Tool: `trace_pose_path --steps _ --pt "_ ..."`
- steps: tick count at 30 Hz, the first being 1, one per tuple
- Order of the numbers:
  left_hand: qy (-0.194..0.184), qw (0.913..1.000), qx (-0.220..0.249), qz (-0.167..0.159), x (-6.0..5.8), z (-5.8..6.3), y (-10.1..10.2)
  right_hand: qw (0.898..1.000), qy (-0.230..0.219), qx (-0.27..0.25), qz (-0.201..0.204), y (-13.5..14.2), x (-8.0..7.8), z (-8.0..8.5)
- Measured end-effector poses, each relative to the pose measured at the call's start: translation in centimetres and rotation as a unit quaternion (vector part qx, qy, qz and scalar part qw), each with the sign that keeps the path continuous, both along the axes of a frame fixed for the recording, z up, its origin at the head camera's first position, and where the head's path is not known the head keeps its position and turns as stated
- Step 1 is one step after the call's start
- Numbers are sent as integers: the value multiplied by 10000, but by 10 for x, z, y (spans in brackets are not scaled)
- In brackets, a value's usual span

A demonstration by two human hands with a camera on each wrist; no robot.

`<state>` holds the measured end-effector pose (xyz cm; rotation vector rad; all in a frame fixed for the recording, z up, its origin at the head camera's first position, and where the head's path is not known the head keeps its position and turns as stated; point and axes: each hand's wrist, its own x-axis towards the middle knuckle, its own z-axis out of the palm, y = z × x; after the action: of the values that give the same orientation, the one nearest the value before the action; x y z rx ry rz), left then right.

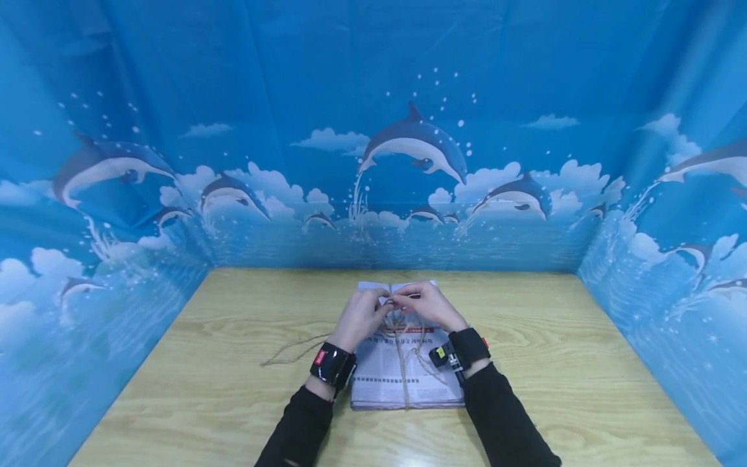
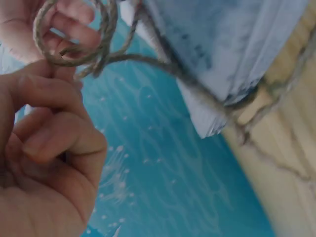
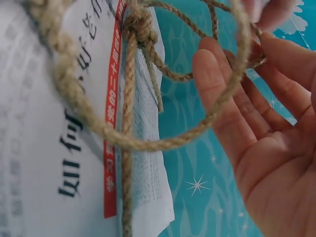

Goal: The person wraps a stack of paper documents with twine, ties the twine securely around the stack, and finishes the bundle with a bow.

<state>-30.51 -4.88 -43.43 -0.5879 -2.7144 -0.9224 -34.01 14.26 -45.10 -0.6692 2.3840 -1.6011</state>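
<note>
A flat stack of newspapers [image 1: 379, 383] lies on the table, bound lengthwise by brown twine [image 1: 403, 370]. Over its far part, both hands meet fingertip to fingertip. My left hand [image 1: 360, 316] has its fingers curled and pinches a loop of the twine [image 2: 37, 37]. My right hand [image 1: 430, 305] holds the twine between thumb and fingers, its other fingers loosely bent. In the right wrist view a knot [image 3: 140, 27] sits on the bundle, and a wide loop of twine [image 3: 163, 144] hangs in front of the right hand [image 3: 276, 133]. The exact fingertip contact is partly hidden.
A loose length of twine [image 1: 292, 344] trails leftward over the wooden table [image 1: 554, 363]. Another loose strand [image 1: 428, 370] lies on the newspapers near the right wrist. A blue dolphin-printed curtain [image 1: 280, 240] encloses the table's back and sides.
</note>
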Motion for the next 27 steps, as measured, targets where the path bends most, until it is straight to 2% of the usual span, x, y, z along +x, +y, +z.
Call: trace_pose_path --steps 6,9,11,14,17,20,23,27 --pt "-269 9990 152 323 -4 -5 -2 9999 -6 25 -139 1 3 3" --pt "-433 9981 268 347 -4 -4 -4 9982 319 495 -69 3 8 5" --pt "-538 9974 383 298 -3 -3 -5 9926 609 1027 233 5 13 7" --pt "-716 9958 534 186 -3 -2 -7 9764 889 1762 877 8 18 10" --pt "-983 9929 664 40 -3 -2 -9 9678 879 2021 1220 13 20 13" --pt "-1288 9888 739 -149 -3 -3 -10 9701 918 1954 1110 22 19 19" --pt "-1595 9834 821 -287 -2 -4 -11 9731 982 1942 762 34 19 26" --pt "-1747 9802 860 -368 -2 -5 -12 9738 870 2084 261 52 19 34"
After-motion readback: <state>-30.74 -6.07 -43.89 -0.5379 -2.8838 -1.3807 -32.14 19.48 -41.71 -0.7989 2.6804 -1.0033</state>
